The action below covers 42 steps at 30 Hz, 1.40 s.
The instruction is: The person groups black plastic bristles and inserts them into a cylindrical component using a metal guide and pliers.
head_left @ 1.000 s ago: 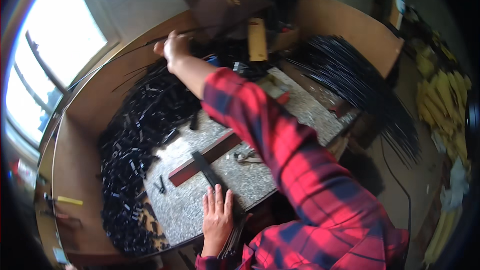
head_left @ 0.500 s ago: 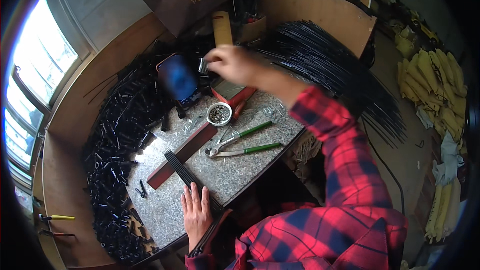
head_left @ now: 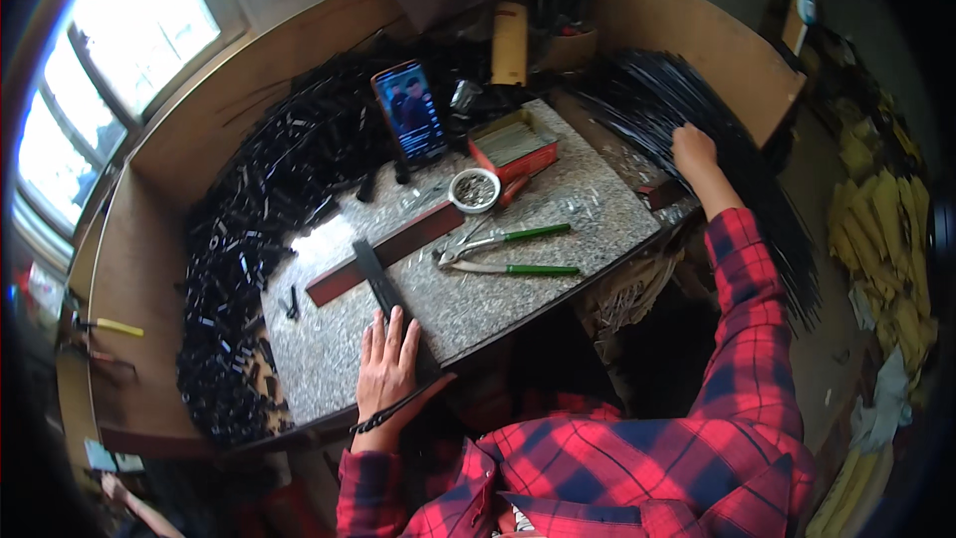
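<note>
My left hand (head_left: 388, 369) lies with fingers stretched over a bundle of thin black rods (head_left: 378, 279) at the table's near edge. The bundle's far end rests across a dark red wooden bar (head_left: 418, 232). Out to the right, my right hand (head_left: 695, 151) is closed at the edge of a large pile of long black rods (head_left: 737, 174); its fingertips and anything in them are hidden. Green-handled pincers (head_left: 508, 250) lie mid-table, jaws toward the left. Beyond them are a white bowl (head_left: 474, 173) of small metal parts and a red open tin (head_left: 528, 156).
A heap of short black parts (head_left: 224, 289) covers the table's left and back. A lit phone (head_left: 410, 115) leans upright there. Curved wooden panels (head_left: 159, 189) wall the table. Yellowish bundles (head_left: 876, 229) lie at the far right. Another person's arm (head_left: 134, 503) shows at lower left.
My right hand has gone from above the red tin to the pile of long black rods on the right. My left hand stays over the bundle. The view has shifted.
</note>
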Available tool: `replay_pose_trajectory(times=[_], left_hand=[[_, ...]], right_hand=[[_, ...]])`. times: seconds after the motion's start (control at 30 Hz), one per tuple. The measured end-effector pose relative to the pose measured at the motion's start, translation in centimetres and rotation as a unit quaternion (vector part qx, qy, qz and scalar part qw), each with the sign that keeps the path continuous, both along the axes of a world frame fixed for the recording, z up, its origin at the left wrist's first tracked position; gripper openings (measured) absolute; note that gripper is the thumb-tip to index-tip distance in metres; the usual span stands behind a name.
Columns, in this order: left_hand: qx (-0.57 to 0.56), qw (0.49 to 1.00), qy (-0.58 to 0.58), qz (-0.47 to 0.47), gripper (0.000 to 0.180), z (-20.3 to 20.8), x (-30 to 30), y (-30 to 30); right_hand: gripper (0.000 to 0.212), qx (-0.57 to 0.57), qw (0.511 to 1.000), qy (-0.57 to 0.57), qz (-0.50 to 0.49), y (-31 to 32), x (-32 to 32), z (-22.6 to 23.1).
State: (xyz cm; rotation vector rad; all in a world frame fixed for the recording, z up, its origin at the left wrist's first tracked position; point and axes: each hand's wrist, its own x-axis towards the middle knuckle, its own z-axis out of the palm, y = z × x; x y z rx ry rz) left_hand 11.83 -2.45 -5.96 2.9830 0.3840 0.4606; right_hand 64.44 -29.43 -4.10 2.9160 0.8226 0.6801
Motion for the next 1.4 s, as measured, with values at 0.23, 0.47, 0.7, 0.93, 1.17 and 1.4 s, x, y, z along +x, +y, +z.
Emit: replay_pose_trajectory(times=[0.23, 0.47, 0.7, 0.93, 1.17, 1.4], left_hand=[[0.006, 1.000, 0.003, 0.009, 0.083, -0.2, -0.3, 0.1], [0.003, 1.000, -0.013, 0.015, 0.087, -0.3, -0.5, 0.0], [0.007, 1.000, -0.007, 0.015, 0.084, -0.9, -0.5, 0.3], [0.015, 1.000, -0.002, 0.018, 0.085, -0.4, -0.3, -0.1], [0.021, 1.000, -0.007, 0.021, 0.085, -0.8, -0.8, 0.1], [0.013, 1.000, -0.020, 0.015, 0.087, -0.6, -0.5, 0.1]], right_hand=[[0.010, -0.005, 0.993, -0.106, -0.043, 1.0, -4.1, 6.7], [0.010, -0.024, 0.976, -0.213, -0.037, 1.0, -7.6, 13.8], [0.011, -0.042, 0.968, -0.222, -0.104, 0.3, -7.7, 17.9], [0.016, 0.175, 0.972, -0.071, 0.140, 1.2, -10.9, 18.8], [0.017, 0.378, 0.763, 0.408, 0.330, 7.3, -21.5, 19.3], [0.016, 0.262, 0.692, 0.521, 0.426, 15.7, -25.8, 17.3]])
